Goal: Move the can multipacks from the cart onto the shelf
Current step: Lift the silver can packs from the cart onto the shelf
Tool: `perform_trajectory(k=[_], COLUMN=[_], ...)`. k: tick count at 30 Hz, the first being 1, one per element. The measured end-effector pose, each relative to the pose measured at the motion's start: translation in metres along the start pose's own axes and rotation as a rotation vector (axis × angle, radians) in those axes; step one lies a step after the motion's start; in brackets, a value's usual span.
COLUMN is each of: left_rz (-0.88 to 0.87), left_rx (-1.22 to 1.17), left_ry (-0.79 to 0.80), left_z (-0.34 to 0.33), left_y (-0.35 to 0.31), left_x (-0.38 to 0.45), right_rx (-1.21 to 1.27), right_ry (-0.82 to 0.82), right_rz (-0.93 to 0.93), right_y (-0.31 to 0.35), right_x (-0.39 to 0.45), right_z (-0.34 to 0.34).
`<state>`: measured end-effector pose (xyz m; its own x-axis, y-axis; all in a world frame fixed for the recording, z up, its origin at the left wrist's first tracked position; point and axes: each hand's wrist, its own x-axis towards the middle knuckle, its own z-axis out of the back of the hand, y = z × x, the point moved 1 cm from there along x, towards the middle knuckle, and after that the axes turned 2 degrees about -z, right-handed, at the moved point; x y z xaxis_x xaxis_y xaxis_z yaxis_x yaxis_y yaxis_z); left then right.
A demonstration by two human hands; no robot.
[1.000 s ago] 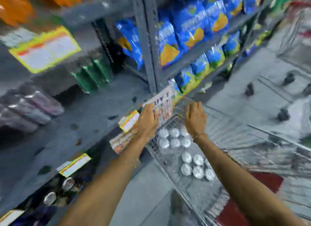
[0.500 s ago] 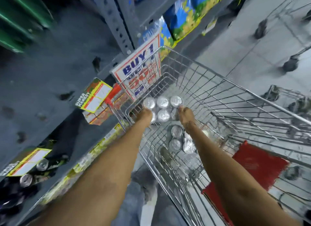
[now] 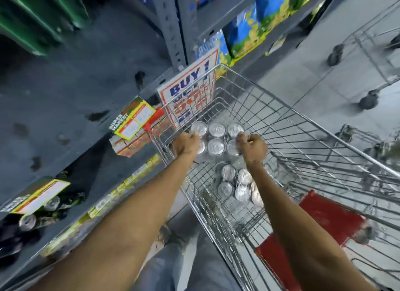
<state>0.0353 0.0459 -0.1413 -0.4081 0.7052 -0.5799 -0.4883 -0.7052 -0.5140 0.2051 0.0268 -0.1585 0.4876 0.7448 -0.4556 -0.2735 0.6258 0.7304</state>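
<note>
Left hand (image 3: 185, 144) and right hand (image 3: 255, 148) grip opposite sides of a silver six-can multipack (image 3: 217, 139) inside the wire shopping cart (image 3: 303, 126).

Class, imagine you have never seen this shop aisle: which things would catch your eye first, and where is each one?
First, the two bare arms reaching into the wire cart, the left hand and right hand closed on either side of a six-can multipack. Next, the red and blue BUY 1 sign just beyond the cart's far end. A second multipack lies nearer the person.
</note>
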Motion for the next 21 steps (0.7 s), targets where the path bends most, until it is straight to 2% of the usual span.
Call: perform_trajectory(k=[4,10,15,21], left_rz=[-0.116,-0.321,-0.438,-0.417], left_rx=[-0.052,-0.25,-0.369,-0.443], left_ry=[-0.01,-0.064,-0.236,-0.444], left_z=[0.031,0.104,0.188,0.288], left_y=[-0.015,-0.027,-0.018,0.032], left_x=[-0.034,-0.095,-0.143,-0.168], right_rx=[0.008,-0.001,-0.011,-0.041], right_ry=[-0.098,-0.185,-0.144,0.01], right_rz=[0.128,0.392,0.585,0.801], right_y=[0.024,0.088,0.162,0.234], right_x=[-0.016,-0.059,-0.12,-0.202], right_z=[0.032,0.074,0.079,0.02])
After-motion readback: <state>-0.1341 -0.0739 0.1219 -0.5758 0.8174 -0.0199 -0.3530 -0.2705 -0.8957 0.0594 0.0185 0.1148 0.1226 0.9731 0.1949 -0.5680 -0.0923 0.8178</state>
